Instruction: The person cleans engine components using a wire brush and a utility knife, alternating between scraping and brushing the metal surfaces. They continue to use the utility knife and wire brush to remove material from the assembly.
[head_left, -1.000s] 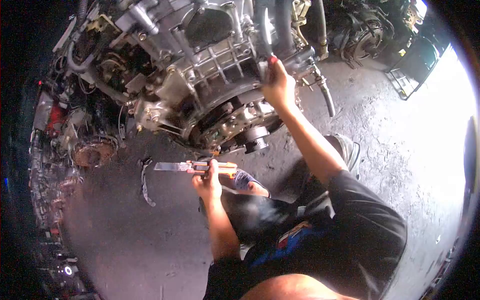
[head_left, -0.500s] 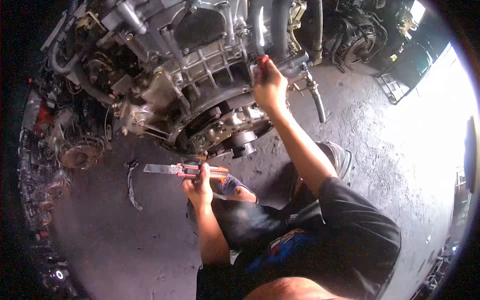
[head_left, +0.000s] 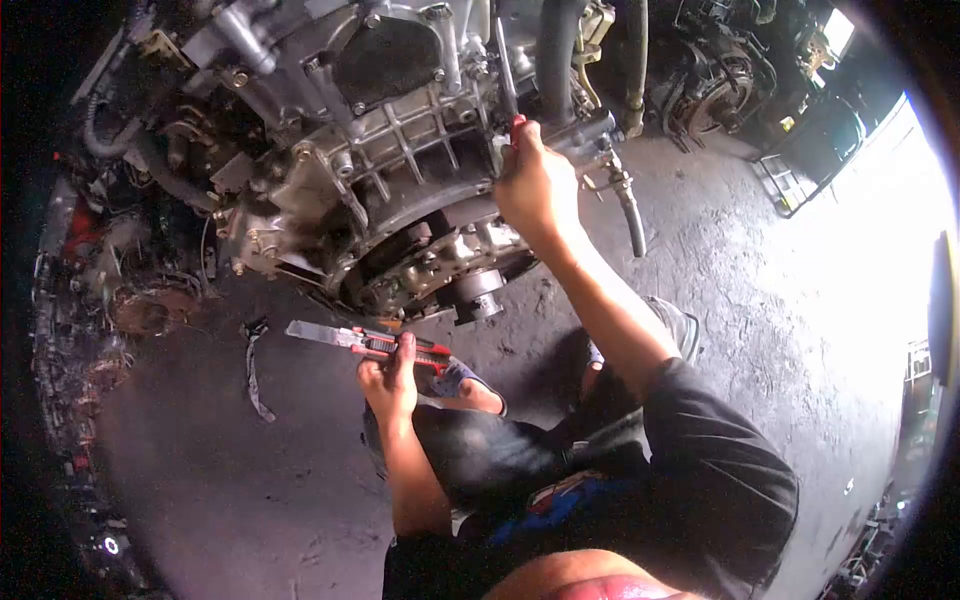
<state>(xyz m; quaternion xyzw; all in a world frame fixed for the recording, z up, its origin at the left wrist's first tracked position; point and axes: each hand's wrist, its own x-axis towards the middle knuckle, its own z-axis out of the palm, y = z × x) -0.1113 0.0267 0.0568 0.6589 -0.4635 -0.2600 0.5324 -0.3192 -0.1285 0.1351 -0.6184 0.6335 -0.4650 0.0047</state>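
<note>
My left hand (head_left: pixel 388 388) is wrapped around a red and grey utility knife (head_left: pixel 372 343), its wide blade slid out and pointing left. The thumb rests along the top of the knife's body. Higher up, my right hand (head_left: pixel 538 192) grips a screwdriver (head_left: pixel 506 72) by its red handle, most of which the fingers hide. Its long metal shaft points up and away, alongside a thick hose (head_left: pixel 557 60) on the engine (head_left: pixel 400 165). The knife is held just in front of the engine's lower edge, near a round pulley (head_left: pixel 478 290).
A bent dark strip (head_left: pixel 254 375) lies on the grey floor (head_left: pixel 230 480) to the left. Greasy machine parts (head_left: pixel 150 305) crowd the left side. Another engine part (head_left: pixel 720 95) and a metal-framed chair (head_left: pixel 800 175) stand at the back right.
The right hand was blurred and now shows sharply, with the screwdriver's shaft plainly visible. The left hand keeps hold of the knife, almost unmoved. The whole view has shifted slightly.
</note>
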